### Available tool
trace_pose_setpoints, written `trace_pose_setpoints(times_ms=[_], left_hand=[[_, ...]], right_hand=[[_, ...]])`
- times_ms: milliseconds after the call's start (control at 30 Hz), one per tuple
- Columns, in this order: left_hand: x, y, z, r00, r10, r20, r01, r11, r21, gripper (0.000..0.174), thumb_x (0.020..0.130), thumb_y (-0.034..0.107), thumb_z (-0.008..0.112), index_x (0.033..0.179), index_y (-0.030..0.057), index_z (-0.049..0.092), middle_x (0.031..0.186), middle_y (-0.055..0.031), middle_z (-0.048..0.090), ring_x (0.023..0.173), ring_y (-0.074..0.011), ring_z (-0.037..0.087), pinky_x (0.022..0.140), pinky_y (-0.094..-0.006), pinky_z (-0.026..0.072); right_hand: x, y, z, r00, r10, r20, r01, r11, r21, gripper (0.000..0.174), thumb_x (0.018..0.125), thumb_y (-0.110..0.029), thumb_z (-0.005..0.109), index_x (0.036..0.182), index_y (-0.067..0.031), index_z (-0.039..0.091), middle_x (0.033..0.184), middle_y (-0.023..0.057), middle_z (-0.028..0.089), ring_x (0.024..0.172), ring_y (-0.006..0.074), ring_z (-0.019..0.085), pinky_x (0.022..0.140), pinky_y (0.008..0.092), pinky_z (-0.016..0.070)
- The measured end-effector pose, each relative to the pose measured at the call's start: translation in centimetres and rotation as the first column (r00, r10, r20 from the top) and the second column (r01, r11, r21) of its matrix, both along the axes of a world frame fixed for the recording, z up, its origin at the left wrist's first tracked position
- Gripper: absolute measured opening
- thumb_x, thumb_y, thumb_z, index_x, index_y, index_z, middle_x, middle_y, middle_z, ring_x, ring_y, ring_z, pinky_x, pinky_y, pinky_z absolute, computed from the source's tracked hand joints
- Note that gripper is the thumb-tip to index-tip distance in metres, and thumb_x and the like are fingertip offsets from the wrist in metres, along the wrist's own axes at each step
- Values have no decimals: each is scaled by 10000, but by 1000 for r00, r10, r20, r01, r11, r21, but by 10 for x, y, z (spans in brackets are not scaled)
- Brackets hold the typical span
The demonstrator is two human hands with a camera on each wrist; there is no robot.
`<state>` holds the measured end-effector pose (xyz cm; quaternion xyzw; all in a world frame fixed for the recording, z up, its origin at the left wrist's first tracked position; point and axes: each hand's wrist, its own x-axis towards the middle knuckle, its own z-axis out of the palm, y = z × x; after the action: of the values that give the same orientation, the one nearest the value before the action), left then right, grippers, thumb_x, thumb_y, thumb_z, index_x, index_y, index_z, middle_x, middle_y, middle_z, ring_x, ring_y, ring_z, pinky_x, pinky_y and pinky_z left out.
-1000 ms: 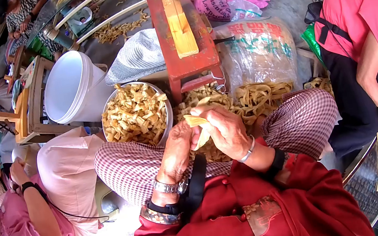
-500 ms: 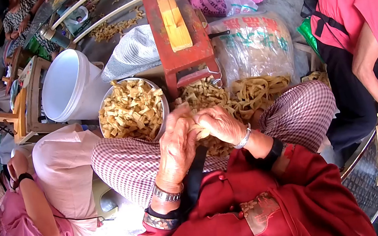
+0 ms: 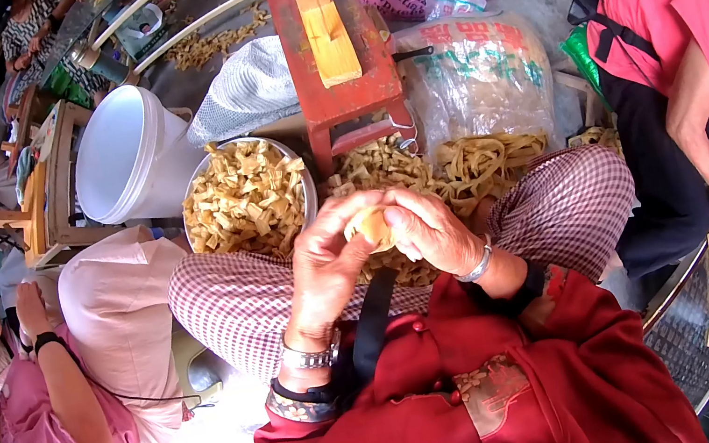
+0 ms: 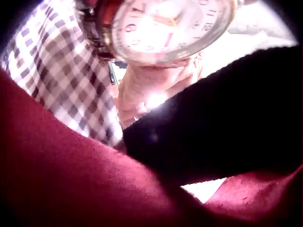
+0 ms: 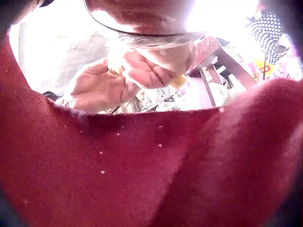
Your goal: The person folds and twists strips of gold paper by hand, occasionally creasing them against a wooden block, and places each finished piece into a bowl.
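In the head view, my left hand [image 3: 321,261] and right hand [image 3: 445,239] meet over my lap. Between them is a folded pale yellow strip [image 3: 374,225], now a compact rounded piece. The left thumb and fingers pinch it from one side, and the right thumb and fingers hold the other. Beneath the hands lies a pile of similar knotted pieces [image 3: 378,165]. The left wrist view shows a watch [image 4: 165,30] with part of the left hand behind it; sleeve and strap hide the strip there. In the right wrist view, the right fingers [image 5: 147,71] overlap the left palm.
A metal bowl [image 3: 310,193] full of knotted pieces stands front left, near a white bucket [image 3: 157,152]. Ahead is a red bench [image 3: 353,108] bearing a wooden block [image 3: 325,27]. Long strips [image 3: 491,161] lie beside a plastic sack [image 3: 481,76]. People sit at both sides.
The strip had loose ends sticking out a second ago, then was mostly covered by the hands. Now it shows as a tighter rounded piece, with the left hand turned to expose its thumb.
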<state>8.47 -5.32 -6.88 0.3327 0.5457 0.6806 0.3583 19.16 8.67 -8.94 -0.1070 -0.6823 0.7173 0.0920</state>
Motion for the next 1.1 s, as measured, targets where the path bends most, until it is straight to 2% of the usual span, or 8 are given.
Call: trace_pose_setpoints(times_ms=[33, 200, 367, 467, 600, 767, 1033, 1100], left_hand=[[0, 1, -2, 958, -2, -285, -11, 999, -43, 445, 827, -1, 631, 1258, 19, 521, 1130, -97, 583, 1069, -184, 541, 920, -292, 435], [9, 9, 8, 899, 54, -436, -123, 984, -131, 376, 876, 180, 633, 1203, 5, 567, 1143, -152, 578, 1063, -266, 554, 913, -329, 436], [10, 9, -7, 999, 51, 7, -48, 983, -179, 440, 987, 321, 441, 1247, -26, 517, 1151, -111, 596, 936, -208, 602, 834, -308, 487], [10, 10, -6, 862, -2, 508, 12, 1000, -17, 484, 984, 351, 420, 1216, -64, 515, 1107, -138, 613, 784, -200, 619, 687, -322, 531], [7, 6, -3, 733, -144, 665, 125, 989, 77, 469, 961, 379, 470, 1161, -35, 561, 1000, -104, 605, 769, -187, 608, 686, -360, 556], [-5, -2, 0, 690, -213, 692, 49, 967, 248, 437, 973, 341, 457, 1114, -58, 565, 899, -76, 550, 706, -155, 536, 695, -386, 545], [-8, -5, 1, 723, -7, 691, -35, 998, 47, 563, 987, 450, 349, 1182, -51, 519, 929, -71, 527, 707, -122, 529, 667, -340, 548], [1, -6, 5, 855, 221, 469, -81, 950, -300, 544, 969, 460, 412, 1176, -27, 539, 770, -32, 570, 548, -110, 536, 528, -251, 510]], right_hand=[[1, -2, 0, 999, 2, 32, 1, 995, -104, 294, 977, -306, 457, 1041, -29, 529, 639, 46, 526, 495, 125, 496, 472, 265, 396], [0, -6, -2, 998, 20, 56, -5, 966, -259, 300, 986, -310, 446, 1088, -38, 521, 683, -16, 509, 479, 42, 429, 431, 206, 357], [-2, -10, 3, 997, -69, 38, 74, 985, -159, 231, 982, -207, 452, 1132, -32, 454, 959, 41, 581, 637, 54, 515, 508, 204, 427], [0, -12, 11, 993, -116, -37, 106, 972, -207, 284, 983, -251, 444, 1144, -19, 420, 1088, 107, 580, 802, 104, 578, 608, 241, 479], [9, -6, 3, 988, -152, 25, 151, 988, 41, 320, 977, -313, 445, 1088, -13, 454, 1016, 113, 585, 838, 150, 584, 719, 299, 477], [28, 10, 3, 978, -206, -36, 209, 959, 191, 215, 947, -235, 520, 963, -22, 513, 811, 59, 579, 688, 131, 543, 645, 268, 447], [29, 14, 10, 993, -115, 41, 78, 857, 509, 155, 865, -175, 644, 865, -22, 617, 670, 125, 587, 566, 205, 602, 532, 293, 455], [29, 10, 5, 990, -141, -19, 128, 831, 541, 170, 858, -214, 649, 861, -45, 627, 675, 143, 589, 550, 258, 594, 523, 334, 463]])
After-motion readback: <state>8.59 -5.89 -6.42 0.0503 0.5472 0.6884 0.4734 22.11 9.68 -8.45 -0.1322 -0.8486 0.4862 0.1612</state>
